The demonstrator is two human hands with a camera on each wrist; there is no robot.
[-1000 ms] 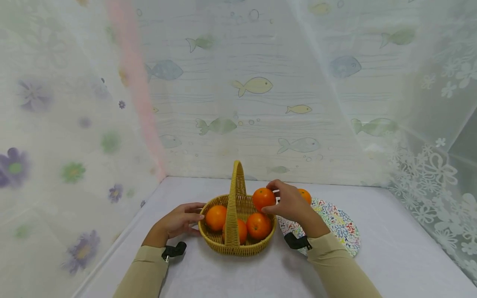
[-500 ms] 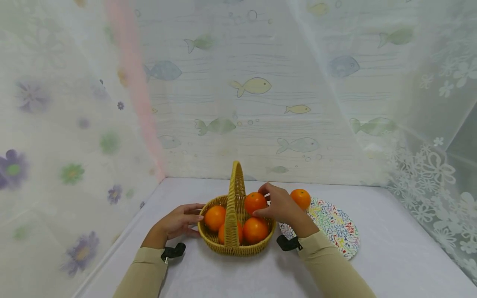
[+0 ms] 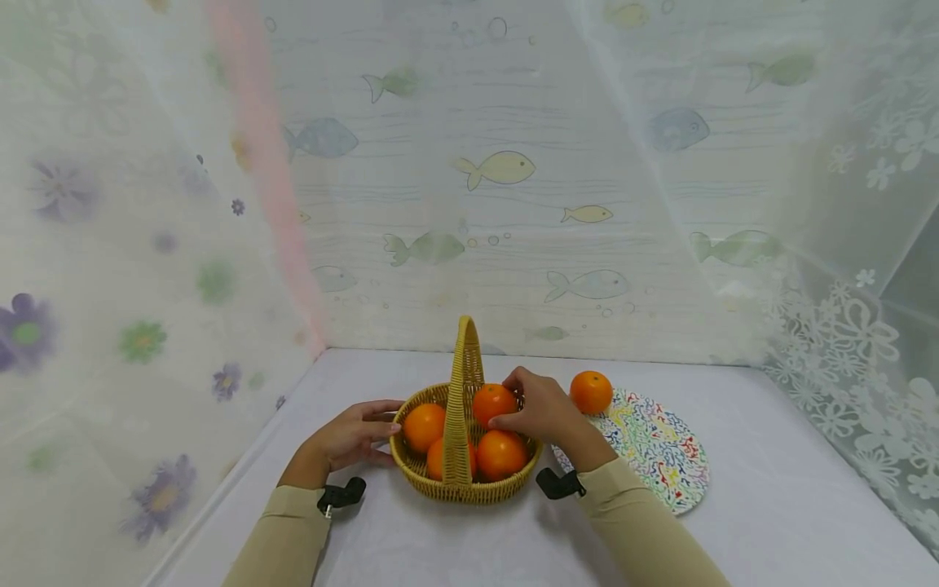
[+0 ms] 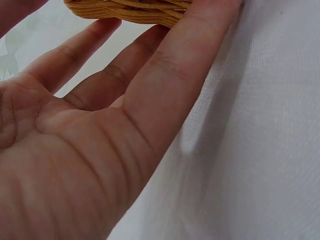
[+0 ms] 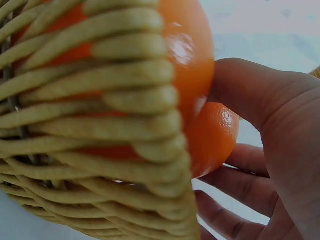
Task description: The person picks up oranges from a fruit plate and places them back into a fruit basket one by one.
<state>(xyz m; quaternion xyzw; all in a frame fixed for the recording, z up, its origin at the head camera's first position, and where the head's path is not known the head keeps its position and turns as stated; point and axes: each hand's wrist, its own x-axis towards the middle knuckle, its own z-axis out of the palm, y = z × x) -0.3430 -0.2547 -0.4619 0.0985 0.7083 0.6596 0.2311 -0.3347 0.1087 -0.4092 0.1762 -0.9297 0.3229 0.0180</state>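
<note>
A yellow wicker basket (image 3: 484, 492) with a tall arched handle holds several oranges, such as the left one (image 3: 424, 428) and the front right one (image 3: 502, 455). My right hand (image 3: 546, 414) pinches another orange (image 3: 494, 404) between thumb and fingers, low inside the basket's back right part. In the right wrist view the woven rim hides part of the fruit, and the thumb (image 5: 245, 85) touches an orange. At the basket's left side rests my left hand (image 3: 354, 438), its fairly straight fingers (image 4: 160, 75) touching the wicker.
A round white mat (image 3: 660, 448) with coloured squiggles lies right of the basket, partly behind my right forearm. One orange (image 3: 591, 393) sits at its back left edge. A white cloth (image 3: 411, 546) covers the table, and patterned curtains (image 3: 506, 244) hang behind and at both sides.
My right hand has moved left and slightly down with its orange, from above the basket's right rim into the basket. The left hand has stayed at the basket's side.
</note>
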